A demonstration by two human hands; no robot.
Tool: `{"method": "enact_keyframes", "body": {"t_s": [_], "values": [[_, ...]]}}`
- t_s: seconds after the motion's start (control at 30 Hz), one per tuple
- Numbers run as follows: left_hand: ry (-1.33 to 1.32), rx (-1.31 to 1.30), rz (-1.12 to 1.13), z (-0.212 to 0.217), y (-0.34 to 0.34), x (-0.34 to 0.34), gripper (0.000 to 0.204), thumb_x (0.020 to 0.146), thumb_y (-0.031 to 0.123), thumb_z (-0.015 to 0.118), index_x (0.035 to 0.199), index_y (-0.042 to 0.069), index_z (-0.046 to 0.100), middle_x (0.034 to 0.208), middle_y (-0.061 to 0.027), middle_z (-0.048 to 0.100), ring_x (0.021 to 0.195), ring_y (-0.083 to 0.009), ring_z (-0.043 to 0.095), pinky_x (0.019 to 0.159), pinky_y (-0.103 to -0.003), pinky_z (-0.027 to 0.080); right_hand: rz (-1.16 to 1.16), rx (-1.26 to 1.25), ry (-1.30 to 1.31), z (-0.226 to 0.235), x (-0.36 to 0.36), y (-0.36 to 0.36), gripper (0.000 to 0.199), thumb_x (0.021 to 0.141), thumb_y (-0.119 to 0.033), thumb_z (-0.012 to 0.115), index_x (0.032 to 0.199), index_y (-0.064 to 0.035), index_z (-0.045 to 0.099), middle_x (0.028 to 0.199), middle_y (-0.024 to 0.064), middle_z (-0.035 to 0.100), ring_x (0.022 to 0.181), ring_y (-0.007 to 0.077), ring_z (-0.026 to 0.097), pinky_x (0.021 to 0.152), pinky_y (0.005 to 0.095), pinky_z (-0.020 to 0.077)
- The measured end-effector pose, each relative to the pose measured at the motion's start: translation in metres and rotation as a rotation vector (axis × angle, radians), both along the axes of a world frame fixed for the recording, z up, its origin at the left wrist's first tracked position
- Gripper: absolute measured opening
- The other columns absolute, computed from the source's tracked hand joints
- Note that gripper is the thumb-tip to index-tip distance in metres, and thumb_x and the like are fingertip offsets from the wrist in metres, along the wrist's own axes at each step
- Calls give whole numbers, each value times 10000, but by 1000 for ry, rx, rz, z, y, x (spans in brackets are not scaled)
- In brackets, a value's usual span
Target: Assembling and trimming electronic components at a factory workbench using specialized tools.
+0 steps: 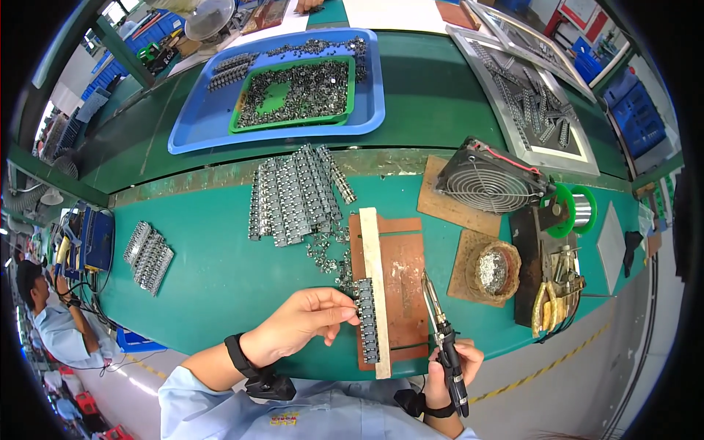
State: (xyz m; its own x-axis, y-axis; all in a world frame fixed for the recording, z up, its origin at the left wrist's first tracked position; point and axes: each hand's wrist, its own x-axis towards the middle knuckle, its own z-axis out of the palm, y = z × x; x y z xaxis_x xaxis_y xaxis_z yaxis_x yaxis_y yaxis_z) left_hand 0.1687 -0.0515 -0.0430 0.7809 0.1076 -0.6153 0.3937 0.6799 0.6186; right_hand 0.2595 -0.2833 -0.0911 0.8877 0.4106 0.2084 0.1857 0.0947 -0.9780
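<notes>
With the left hand (312, 323) I bring thumb and forefinger nearly together at the left side of a strip of black-and-silver components (367, 323); I cannot tell whether a small part sits between the fingertips. In the right hand (455, 367) I grasp a soldering iron (449, 348) by its black handle, its metal tip pointing away from me, just beside the right side of a reddish-brown board (403, 286). The strip lies along the left side of a pale wooden bar (372, 257), toward that bar's near end; the bar runs lengthwise over the board, close to the workbench's (198, 279) near edge.

Left of the board's far end I see loose metal parts (330, 257) scattered, and beyond them a pile of similar strips (293, 194) by the workbench's far edge. A smaller stack of strips (149, 258) rests near the left edge. To the right, a crusted round pot (515, 273) stands on a wooden pad (460, 268), with a black fan (488, 183) behind it and a green spool of solder wire (562, 210) toward the far right corner. Past the far edge, a blue tray (183, 136) carries a green tray (238, 121) full of small metal parts.
</notes>
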Motion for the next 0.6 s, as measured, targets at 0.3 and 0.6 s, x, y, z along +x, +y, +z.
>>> {"method": "enact_keyframes", "body": {"t_s": [0.3,0.6], "values": [[-5,-55,19,-3,-2,1,101,835,115,545,892,32,535,809,-39,582,570,-65,482,499,-211,391,18,3,-16,1,1,1,440,710,-150,682,1006,-43,375,830,97,469,681,146,477,622,250,399],[-13,-40,-15,-4,0,3,90,842,125,538,869,40,538,766,-26,569,565,-63,483,507,-201,388,10,12,-36,0,1,2,448,707,-169,691,1004,-40,381,815,96,475,678,149,477,635,258,397]]}}
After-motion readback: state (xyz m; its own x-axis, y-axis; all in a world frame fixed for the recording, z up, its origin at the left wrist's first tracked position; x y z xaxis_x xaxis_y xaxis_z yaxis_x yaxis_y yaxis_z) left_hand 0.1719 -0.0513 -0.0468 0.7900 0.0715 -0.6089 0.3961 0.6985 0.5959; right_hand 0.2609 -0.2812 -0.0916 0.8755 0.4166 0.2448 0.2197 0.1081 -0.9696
